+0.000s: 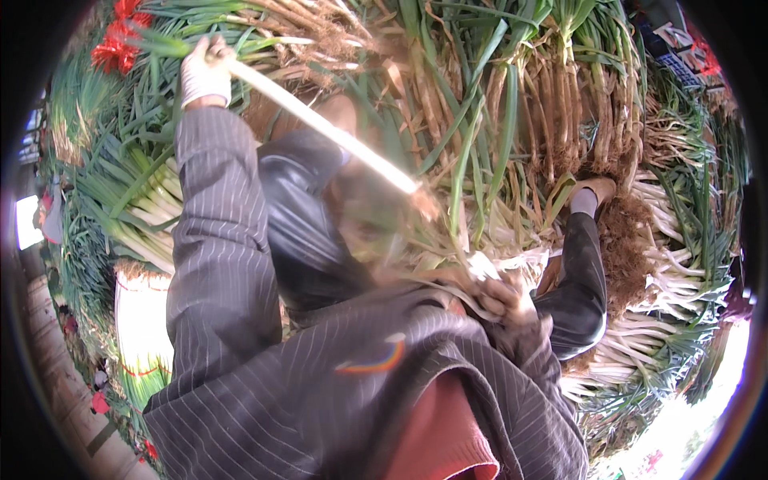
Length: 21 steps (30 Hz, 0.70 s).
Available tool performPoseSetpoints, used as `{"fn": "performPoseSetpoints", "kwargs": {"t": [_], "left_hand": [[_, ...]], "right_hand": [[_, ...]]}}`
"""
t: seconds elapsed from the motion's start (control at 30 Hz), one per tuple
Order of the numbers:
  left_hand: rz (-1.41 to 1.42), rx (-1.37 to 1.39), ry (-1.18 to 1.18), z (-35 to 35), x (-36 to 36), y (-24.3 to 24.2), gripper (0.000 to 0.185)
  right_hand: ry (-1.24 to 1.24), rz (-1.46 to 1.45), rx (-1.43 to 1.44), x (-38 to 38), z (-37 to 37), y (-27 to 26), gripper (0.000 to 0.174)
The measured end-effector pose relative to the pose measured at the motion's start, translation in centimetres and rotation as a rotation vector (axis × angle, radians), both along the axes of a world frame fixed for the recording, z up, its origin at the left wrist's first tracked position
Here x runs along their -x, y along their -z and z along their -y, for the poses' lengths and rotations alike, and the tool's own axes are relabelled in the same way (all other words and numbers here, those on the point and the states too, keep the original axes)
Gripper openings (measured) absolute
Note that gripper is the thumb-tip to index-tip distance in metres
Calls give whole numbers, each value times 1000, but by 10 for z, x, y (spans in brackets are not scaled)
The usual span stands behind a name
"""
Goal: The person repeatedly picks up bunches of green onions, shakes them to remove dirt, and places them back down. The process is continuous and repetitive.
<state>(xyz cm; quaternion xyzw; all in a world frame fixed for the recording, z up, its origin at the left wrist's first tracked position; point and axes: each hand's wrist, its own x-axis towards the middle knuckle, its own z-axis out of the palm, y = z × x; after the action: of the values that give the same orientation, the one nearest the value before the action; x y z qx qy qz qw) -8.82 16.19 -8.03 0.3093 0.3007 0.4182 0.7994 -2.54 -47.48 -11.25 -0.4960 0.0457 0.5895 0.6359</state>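
My left hand, in a pale striped work glove, grips a long spring onion near its green leaves. Its bright white shank slants down to the right, and the brown roots at its lower end are blurred. At my lap, my right hand is closed on stripped outer onion leaves, partly blurred. Between my legs lies a litter of pale peelings and green leaves. Unpeeled onions with brown, earthy stems lie in front of me.
To my left are a pile of peeled onions and a bundle tied with red bands. Red ties lie at the upper left. White-stemmed onions are heaped at the right, beside a mass of brown roots.
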Motion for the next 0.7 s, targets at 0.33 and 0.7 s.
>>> {"fn": "performPoseSetpoints", "kwargs": {"t": [0.33, 0.7], "left_hand": [[-282, -129, 293, 35, -58, 1, 33], [477, -607, 1612, 500, -353, -232, 63]], "right_hand": [[-367, 1142, 448, -50, -25, -16, 76], [953, 1014, 22, -42, 51, -36, 18]]}}
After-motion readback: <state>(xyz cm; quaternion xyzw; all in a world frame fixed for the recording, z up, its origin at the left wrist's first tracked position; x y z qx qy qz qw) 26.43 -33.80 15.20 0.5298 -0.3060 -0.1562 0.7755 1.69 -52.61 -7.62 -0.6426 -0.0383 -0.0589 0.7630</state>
